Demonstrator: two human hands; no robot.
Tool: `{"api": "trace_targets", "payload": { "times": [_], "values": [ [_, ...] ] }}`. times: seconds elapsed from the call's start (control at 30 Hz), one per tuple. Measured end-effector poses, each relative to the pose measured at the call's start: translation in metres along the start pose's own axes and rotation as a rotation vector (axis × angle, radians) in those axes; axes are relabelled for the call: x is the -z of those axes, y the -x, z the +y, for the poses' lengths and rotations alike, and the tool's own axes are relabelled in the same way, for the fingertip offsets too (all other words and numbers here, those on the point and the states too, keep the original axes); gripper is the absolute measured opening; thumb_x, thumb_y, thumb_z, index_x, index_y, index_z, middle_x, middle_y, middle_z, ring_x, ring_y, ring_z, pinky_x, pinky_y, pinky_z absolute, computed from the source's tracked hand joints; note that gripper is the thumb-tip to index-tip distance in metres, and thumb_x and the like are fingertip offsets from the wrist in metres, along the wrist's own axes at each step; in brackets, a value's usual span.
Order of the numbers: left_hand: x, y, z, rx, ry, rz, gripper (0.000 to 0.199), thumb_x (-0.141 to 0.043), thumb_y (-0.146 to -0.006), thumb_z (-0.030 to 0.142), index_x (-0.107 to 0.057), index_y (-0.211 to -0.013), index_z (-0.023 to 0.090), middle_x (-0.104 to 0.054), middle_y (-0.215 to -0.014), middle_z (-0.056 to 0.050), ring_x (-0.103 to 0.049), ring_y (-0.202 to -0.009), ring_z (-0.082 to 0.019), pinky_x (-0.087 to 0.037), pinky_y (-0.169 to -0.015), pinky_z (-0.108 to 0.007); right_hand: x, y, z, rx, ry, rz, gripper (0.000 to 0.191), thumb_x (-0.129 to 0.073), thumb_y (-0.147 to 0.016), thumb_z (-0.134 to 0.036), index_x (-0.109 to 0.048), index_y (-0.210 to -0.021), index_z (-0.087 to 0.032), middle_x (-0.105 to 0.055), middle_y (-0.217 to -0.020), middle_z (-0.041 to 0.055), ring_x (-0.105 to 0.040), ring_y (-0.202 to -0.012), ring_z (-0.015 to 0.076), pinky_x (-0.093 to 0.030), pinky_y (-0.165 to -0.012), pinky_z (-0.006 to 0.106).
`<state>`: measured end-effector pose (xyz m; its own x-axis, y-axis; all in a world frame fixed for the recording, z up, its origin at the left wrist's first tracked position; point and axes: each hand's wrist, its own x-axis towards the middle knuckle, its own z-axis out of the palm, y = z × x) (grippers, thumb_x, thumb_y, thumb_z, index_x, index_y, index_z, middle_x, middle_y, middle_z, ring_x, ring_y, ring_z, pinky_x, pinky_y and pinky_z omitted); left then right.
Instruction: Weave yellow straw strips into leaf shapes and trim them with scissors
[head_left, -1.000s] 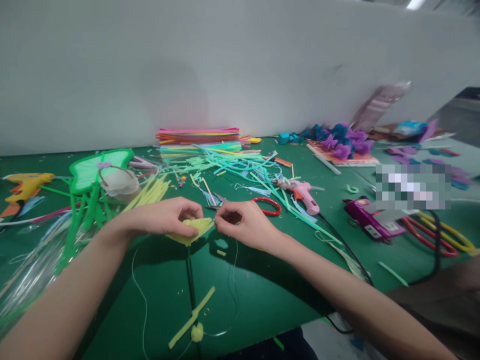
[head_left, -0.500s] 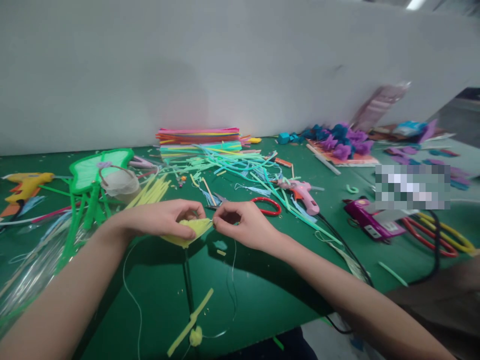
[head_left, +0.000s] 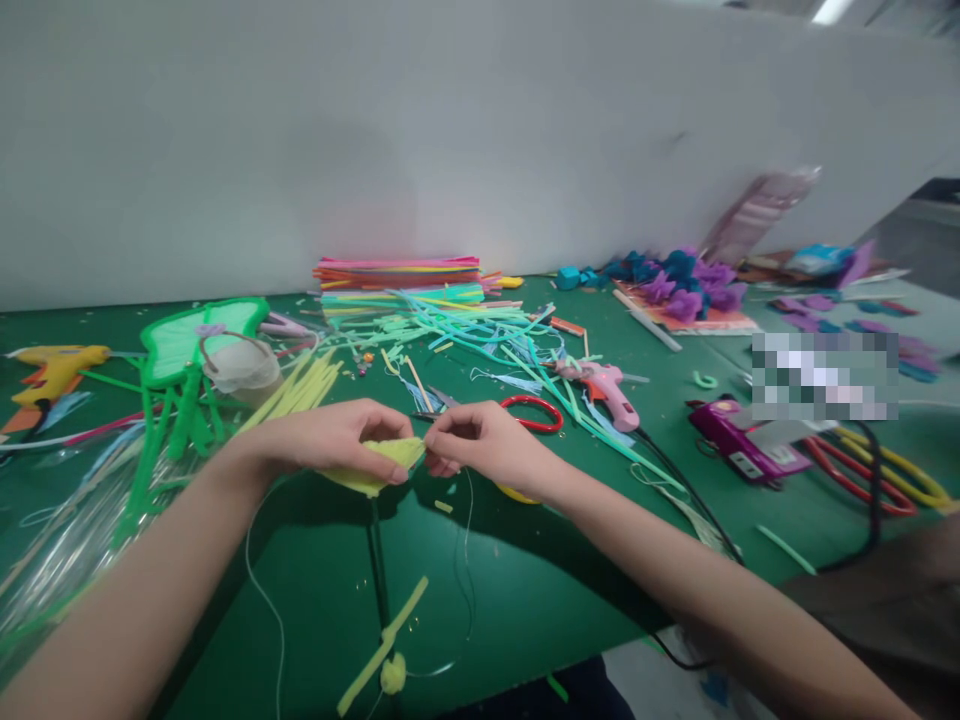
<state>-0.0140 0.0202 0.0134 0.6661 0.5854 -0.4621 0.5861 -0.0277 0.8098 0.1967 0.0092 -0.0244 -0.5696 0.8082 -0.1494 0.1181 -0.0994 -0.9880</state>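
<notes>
A yellow fuzzy piece (head_left: pixel 375 466) with a pointed right end is pinched between the thumb and fingers of my left hand (head_left: pixel 356 440). At that pointed tip, the fingers of my right hand (head_left: pixel 480 440) are pressed together; whatever they hold is too small to make out. A dark thin stick (head_left: pixel 379 560) runs down from beneath the yellow piece to a small yellow ball (head_left: pixel 393 673) near the table's front edge. Beside the ball lies a yellow strip (head_left: pixel 384 645). Clear thread (head_left: pixel 279 610) hangs in loops on both sides.
Scissors with red handles (head_left: pixel 534 412) lie behind my right hand. A pink glue gun (head_left: pixel 611 395) and purple device (head_left: pixel 742 440) are right; a yellow glue gun (head_left: pixel 56 372) and green winged frame (head_left: pixel 199 345) are left. Colored strips (head_left: pixel 397 275) lie by the wall.
My left thumb has shifted slightly right along the yellow piece. My right fingers have changed their pose near its tip, and a yellow curved edge now shows beneath my right wrist.
</notes>
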Motion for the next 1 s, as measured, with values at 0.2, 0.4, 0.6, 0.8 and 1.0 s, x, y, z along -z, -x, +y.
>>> {"api": "trace_targets", "payload": {
  "times": [0.2,0.4,0.6,0.8,1.0],
  "values": [
    [-0.0029,-0.0051,-0.0022,-0.017,-0.017,0.132,0.025,-0.064,-0.080,0.042,-0.064,-0.083,0.017,-0.049,-0.069,0.004,-0.038,-0.060,-0.009,-0.027,-0.052,-0.019,0.0058,-0.0018,-0.0002,-0.148,-0.207,-0.027,0.013,-0.064,-0.080,-0.023,-0.069,-0.078,-0.011,-0.071,-0.073,0.0050,-0.069,-0.064,0.0118,-0.056,-0.063,0.022],
    [-0.0028,-0.0066,0.0008,0.013,-0.040,0.144,0.024,-0.066,-0.078,0.041,-0.064,-0.080,0.017,-0.046,-0.064,0.005,-0.034,-0.056,-0.008,-0.024,-0.049,-0.019,0.0067,-0.0036,0.0003,-0.194,-0.238,-0.043,0.021,-0.068,-0.081,-0.030,-0.071,-0.077,-0.010,-0.072,-0.075,0.0072,-0.070,-0.065,0.0123,-0.057,-0.064,0.022],
    [-0.0020,-0.0060,0.0004,0.024,-0.024,0.145,0.026,-0.066,-0.076,0.043,-0.064,-0.079,0.018,-0.046,-0.062,0.006,-0.035,-0.053,-0.008,-0.024,-0.047,-0.019,0.0039,-0.0039,-0.0032,-0.163,-0.214,-0.019,0.023,-0.075,-0.076,-0.032,-0.070,-0.074,-0.010,-0.072,-0.072,0.0064,-0.069,-0.065,0.0121,-0.057,-0.065,0.023],
    [-0.0013,-0.0059,-0.0006,0.011,-0.018,0.144,0.026,-0.067,-0.076,0.043,-0.065,-0.080,0.017,-0.045,-0.061,0.006,-0.034,-0.053,-0.008,-0.022,-0.047,-0.020,0.0034,-0.0041,-0.0013,-0.136,-0.223,-0.016,0.030,-0.080,-0.068,-0.039,-0.070,-0.073,-0.011,-0.072,-0.071,0.0060,-0.069,-0.064,0.0121,-0.057,-0.064,0.023],
    [-0.0018,-0.0057,-0.0017,0.019,-0.023,0.141,0.027,-0.066,-0.077,0.043,-0.065,-0.080,0.017,-0.045,-0.062,0.005,-0.034,-0.053,-0.008,-0.022,-0.047,-0.020,0.0023,-0.0038,0.0000,-0.122,-0.209,-0.003,0.033,-0.080,-0.066,-0.041,-0.071,-0.073,-0.010,-0.071,-0.070,0.0059,-0.068,-0.063,0.0121,-0.056,-0.062,0.023]
  ]
}}
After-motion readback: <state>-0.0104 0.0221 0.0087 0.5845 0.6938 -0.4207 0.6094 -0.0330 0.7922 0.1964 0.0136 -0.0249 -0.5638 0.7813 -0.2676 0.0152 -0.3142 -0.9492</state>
